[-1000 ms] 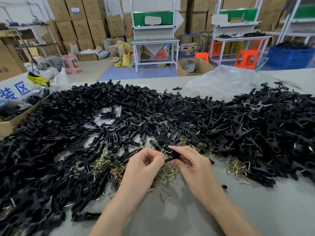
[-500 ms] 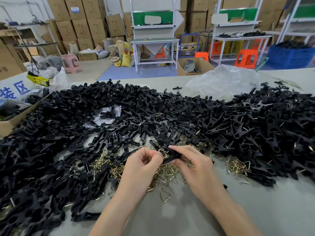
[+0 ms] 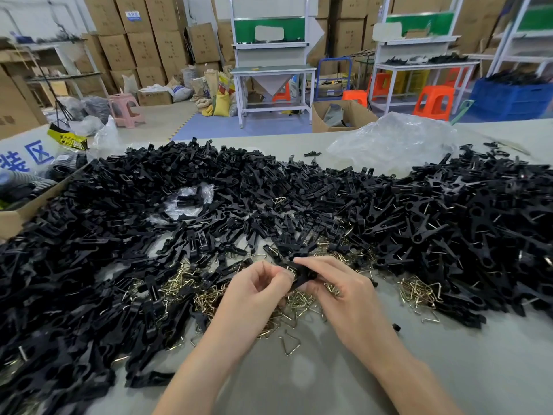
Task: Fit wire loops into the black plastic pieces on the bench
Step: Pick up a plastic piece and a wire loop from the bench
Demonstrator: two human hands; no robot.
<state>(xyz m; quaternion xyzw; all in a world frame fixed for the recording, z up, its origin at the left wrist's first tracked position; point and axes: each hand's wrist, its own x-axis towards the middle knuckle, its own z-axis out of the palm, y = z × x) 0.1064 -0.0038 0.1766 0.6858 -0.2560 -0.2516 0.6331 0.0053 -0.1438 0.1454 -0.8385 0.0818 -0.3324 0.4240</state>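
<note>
Black plastic pieces (image 3: 449, 229) crowd the bench (image 3: 449, 369), burying wire loops (image 3: 419, 290).

Stacked cardboard boxes (image 3: 143, 34) lined the back wall behind a white workstation (image 3: 272, 70) with a green panel (image 3: 239, 29). A pink stool (image 3: 125, 109) stood at left, orange stools (image 3: 434, 101) near a blue crate (image 3: 511, 98) at right. An open carton (image 3: 341, 115) sat on the floor, a crumpled clear plastic bag (image 3: 395, 142) nearer the camera

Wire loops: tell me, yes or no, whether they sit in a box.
No: the wire loops lie loose in heaps on the bare bench, among the black plastic pieces.
</note>
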